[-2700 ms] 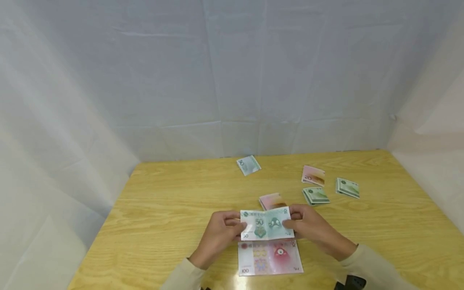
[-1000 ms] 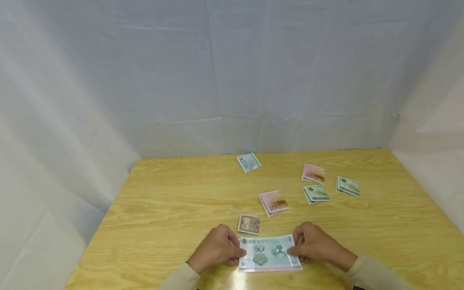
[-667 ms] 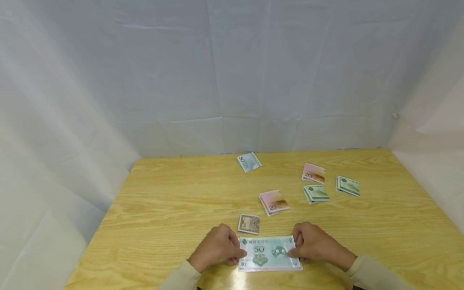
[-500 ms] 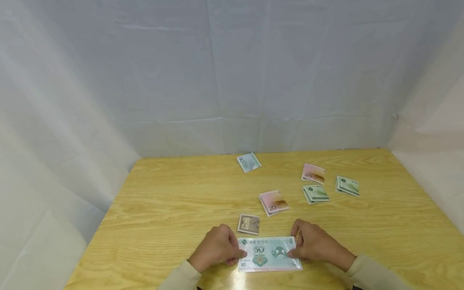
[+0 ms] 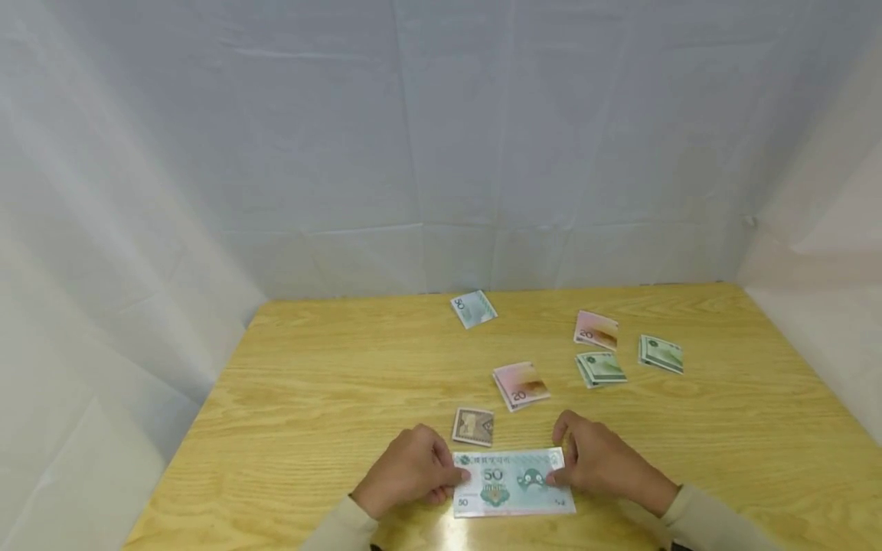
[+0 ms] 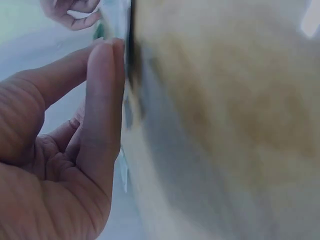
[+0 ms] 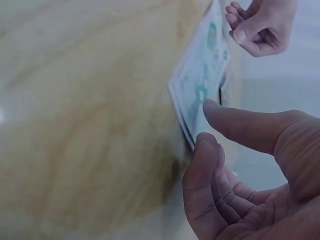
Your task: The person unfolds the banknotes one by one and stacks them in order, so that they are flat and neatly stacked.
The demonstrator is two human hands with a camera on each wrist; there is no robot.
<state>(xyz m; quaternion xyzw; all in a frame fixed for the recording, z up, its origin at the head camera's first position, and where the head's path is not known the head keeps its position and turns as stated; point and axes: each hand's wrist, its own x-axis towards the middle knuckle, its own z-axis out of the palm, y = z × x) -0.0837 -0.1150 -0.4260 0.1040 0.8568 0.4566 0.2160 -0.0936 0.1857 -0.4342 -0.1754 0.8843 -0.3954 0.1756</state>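
Note:
A green 50 play banknote (image 5: 510, 493) lies flat near the table's front, with a thin pinkish edge showing along its lower side. My left hand (image 5: 413, 471) pinches its left end; in the left wrist view the thumb and fingertip (image 6: 102, 55) meet at the note's edge. At the other end, my right hand (image 5: 606, 463) has its thumb (image 7: 240, 127) against the note's face. Its index finger is lifted away, leaving a gap to the thumb. Just beyond the note sits a folded brown banknote (image 5: 473, 426).
Folded banknotes lie about the wooden table (image 5: 331, 367): a pink 20 (image 5: 521, 384), another pink 20 (image 5: 596, 329), green ones (image 5: 602, 368) at the right, and a bluish 50 (image 5: 473, 308) at the back edge. White sheeting (image 5: 448, 153) surrounds the table.
The 50 note came down from the raised grip onto the pink 100 note. The folded brown note came into view. Lately the right index finger has lifted away from the note's edge.

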